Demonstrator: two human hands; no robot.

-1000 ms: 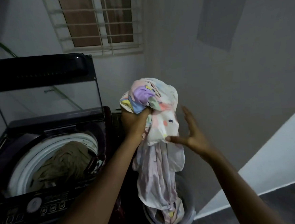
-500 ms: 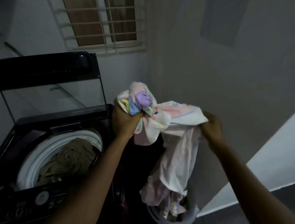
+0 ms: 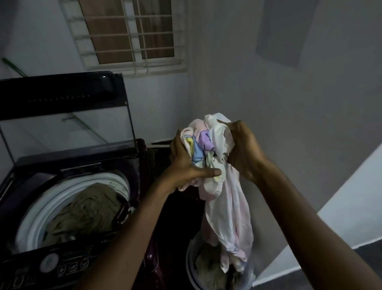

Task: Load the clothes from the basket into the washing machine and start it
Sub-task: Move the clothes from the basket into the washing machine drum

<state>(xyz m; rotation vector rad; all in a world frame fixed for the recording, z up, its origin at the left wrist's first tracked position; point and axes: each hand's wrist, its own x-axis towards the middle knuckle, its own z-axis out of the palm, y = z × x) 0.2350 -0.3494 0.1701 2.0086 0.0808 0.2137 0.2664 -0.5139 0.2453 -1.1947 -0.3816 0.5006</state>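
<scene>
A pale pink and white cloth with pastel patches [image 3: 227, 215] hangs from both my hands above the round basket [image 3: 196, 284]. My left hand [image 3: 184, 163] grips the bunched top from the left. My right hand [image 3: 243, 150] grips the same bunch from the right. The cloth's lower end still dips into the basket, where more laundry lies. To the left stands the dark top-load washing machine [image 3: 85, 263] with its lid [image 3: 53, 96] raised, and a tan garment [image 3: 88, 212] lies in the white-rimmed drum.
The machine's control panel with a round dial [image 3: 49, 262] faces me at the lower left. A barred window [image 3: 130, 28] is on the back wall. A grey wall with a paper sheet [image 3: 289, 18] closes the right side, close behind the basket.
My right hand has come in from the spread cloth edge and now meets my left hand on the bunch. The cloth is gathered tighter and hangs straighter over the basket.
</scene>
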